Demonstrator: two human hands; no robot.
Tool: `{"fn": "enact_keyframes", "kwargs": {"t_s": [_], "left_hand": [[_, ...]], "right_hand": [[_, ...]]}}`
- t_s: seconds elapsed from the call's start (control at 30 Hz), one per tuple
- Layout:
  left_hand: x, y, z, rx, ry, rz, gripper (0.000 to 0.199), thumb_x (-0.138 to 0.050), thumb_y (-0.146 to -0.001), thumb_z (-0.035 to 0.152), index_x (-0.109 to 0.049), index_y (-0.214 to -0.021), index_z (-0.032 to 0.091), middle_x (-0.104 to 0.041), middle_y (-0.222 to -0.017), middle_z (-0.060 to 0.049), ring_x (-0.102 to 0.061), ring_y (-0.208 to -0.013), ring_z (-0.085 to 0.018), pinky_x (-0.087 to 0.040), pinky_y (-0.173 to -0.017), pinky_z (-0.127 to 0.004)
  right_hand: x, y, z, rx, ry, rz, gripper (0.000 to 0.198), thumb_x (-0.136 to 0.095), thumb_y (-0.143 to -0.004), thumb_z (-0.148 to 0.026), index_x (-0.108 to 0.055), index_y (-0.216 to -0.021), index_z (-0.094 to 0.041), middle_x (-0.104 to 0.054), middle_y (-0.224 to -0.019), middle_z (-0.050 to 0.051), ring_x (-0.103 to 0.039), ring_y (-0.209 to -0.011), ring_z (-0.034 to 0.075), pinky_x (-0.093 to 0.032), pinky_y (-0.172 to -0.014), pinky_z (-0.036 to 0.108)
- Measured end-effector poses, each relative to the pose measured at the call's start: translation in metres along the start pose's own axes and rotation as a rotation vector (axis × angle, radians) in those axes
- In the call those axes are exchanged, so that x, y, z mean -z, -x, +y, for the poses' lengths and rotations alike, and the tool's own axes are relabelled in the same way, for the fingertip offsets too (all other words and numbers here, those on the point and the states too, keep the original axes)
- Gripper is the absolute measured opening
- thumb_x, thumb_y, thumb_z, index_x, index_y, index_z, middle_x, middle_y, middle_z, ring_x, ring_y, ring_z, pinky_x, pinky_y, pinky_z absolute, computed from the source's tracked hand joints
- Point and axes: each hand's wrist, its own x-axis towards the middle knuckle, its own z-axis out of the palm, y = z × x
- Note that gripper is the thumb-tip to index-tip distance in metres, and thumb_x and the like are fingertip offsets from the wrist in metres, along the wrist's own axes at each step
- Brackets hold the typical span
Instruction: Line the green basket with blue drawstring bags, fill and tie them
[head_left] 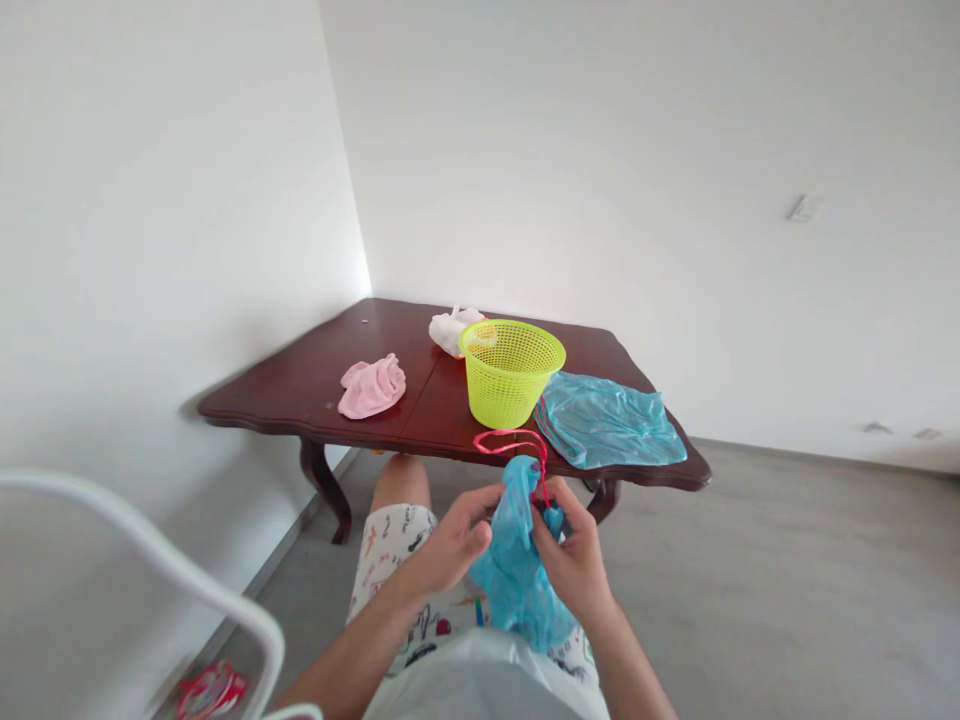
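Note:
Over my lap hangs a crumpled blue plastic drawstring bag (514, 560), gathered at its top. A loop of red drawstring (544, 465) stands up from it towards the table. My left hand (457, 535) grips the bag's left side, its fingertips partly hidden behind the plastic. On the other side my right hand (571, 550) pinches the gathered edge close to the red string. Just beyond both hands a yellow-green mesh basket (504, 395) stands upright on the table. To its right a flattened blue plastic bag (611, 420) lies at the table's edge.
The dark red wooden table (277, 390) stands against white walls. On it lie a bunched pink cloth (373, 386) and a white plastic bag (448, 332) behind the basket. A white curved tube (172, 550) crosses the lower left, above a red package (211, 692) on the floor.

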Motion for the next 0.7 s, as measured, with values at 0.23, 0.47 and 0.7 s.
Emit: {"fn": "enact_keyframes", "kwargs": {"t_s": [0.23,0.47,0.7], "left_hand": [[0.006,-0.008,-0.002,0.129,-0.301,0.155,0.05,-0.077,-0.111,0.066,-0.07,-0.135,0.023,-0.083,-0.113,-0.007,-0.076,-0.103,-0.025,-0.059,-0.093,-0.033],[0.017,-0.001,-0.006,0.155,-0.244,0.349,0.046,-0.068,-0.114,0.068,-0.073,-0.109,0.023,-0.067,-0.085,0.001,-0.068,-0.076,-0.019,-0.059,-0.068,-0.025],[0.014,0.007,-0.014,0.074,-0.211,0.413,0.049,-0.075,-0.109,0.071,-0.075,-0.108,0.021,-0.072,-0.097,-0.003,-0.071,-0.085,-0.019,-0.064,-0.077,-0.026]], "right_hand": [[-0.007,0.004,0.0,0.097,0.015,-0.218,0.02,-0.067,-0.099,-0.009,-0.072,-0.107,-0.026,-0.071,-0.111,0.006,-0.068,-0.112,0.027,-0.056,-0.1,0.038],[-0.001,0.011,0.017,-0.074,-0.091,0.263,0.011,-0.077,-0.107,-0.034,-0.073,-0.111,-0.025,-0.07,-0.103,0.004,-0.064,-0.095,0.024,-0.05,-0.086,0.035],[-0.001,0.011,0.031,-0.183,-0.193,0.385,0.026,-0.08,-0.108,-0.046,-0.07,-0.12,-0.025,-0.072,-0.11,0.005,-0.067,-0.102,0.024,-0.054,-0.091,0.035]]}}
